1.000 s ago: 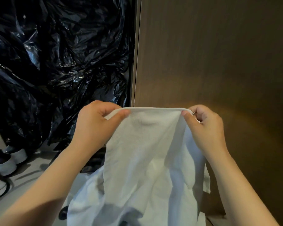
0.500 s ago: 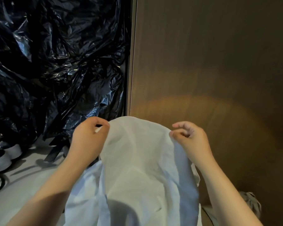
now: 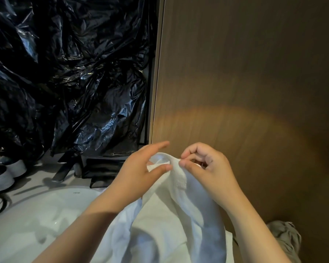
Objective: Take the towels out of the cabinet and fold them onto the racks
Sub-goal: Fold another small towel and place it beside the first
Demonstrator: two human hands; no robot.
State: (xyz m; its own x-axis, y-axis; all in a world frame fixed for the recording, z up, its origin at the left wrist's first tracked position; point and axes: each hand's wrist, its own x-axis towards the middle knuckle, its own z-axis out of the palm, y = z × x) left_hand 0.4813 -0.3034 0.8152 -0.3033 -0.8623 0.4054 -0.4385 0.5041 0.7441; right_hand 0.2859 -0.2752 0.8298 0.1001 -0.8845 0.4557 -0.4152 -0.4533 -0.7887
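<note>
My left hand [image 3: 139, 168] and right hand [image 3: 209, 168] meet at the top of the towel [image 3: 179, 215], thumbtips nearly touching. Each pinches the bunched top edge, though my left forefinger sticks out free. The towel hangs from that pinch down toward me, long axis vertical. I see no rack, so either hand could carry it.

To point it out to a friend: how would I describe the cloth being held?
Find the big brown wood panel on the right. At its lower left edge the left hand and right hand meet, holding the white towel, which hangs between the arms. It is soft white fabric, unlike the glossy black plastic leftward and the grey cloth at lower right.
</note>
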